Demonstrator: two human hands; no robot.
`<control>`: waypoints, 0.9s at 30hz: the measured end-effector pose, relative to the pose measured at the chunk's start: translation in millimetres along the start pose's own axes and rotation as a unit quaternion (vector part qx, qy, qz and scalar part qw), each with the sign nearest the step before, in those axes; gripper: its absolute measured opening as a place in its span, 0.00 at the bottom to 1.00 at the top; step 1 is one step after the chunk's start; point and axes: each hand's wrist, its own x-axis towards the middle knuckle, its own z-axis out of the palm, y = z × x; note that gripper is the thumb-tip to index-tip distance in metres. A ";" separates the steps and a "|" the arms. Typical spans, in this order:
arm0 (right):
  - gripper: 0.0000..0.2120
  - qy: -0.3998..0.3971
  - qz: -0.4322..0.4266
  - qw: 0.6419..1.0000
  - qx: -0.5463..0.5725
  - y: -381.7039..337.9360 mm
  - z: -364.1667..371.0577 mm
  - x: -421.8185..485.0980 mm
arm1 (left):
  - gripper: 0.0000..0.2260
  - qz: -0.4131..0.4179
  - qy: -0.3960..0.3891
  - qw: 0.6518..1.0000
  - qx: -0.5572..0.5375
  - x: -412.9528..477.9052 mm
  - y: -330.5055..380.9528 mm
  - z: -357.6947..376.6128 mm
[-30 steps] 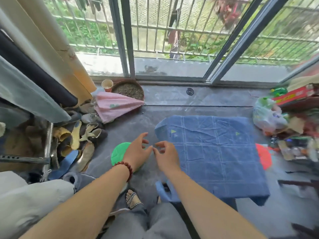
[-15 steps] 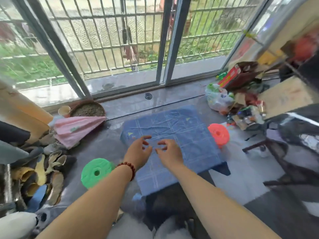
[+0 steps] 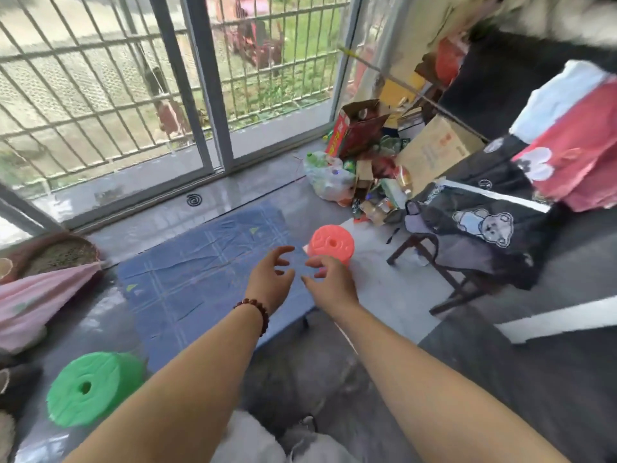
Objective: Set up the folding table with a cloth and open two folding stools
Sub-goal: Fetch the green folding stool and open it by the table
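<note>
The left hand [image 3: 270, 279] and right hand [image 3: 329, 282] hover over the blue cloth's [image 3: 200, 272] near right corner, fingers [image 3: 283, 251] loosely curled, holding nothing. The pink stool [image 3: 330, 243] stands just beyond, the green stool [image 3: 90, 385] near left. Both of these 2 look like light, springy plastic, best gripped at the top rim.

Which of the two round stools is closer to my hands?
The red stool, just beyond the right hand; the green stool sits far off to the left.

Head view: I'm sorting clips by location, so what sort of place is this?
Likely an enclosed home balcony used for storage: barred sliding glass doors facing greenery, a heap of boxes and bottles, clothes draped over a chair.
</note>
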 end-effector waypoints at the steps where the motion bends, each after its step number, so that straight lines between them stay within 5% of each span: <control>1: 0.14 0.005 0.002 1.000 0.005 6.2 -11.0 4.1 | 0.17 0.006 -0.006 1.000 0.002 4.6 7.5 11.8; 15: 0.09 0.063 0.078 0.994 0.043 23.7 -89.8 123.3 | 0.15 0.039 -0.079 0.996 0.003 121.2 82.9 91.5; 27: 0.07 0.090 0.088 0.992 0.010 0.2 -120.0 211.1 | 0.16 0.060 -0.108 0.991 0.047 214.4 127.1 88.3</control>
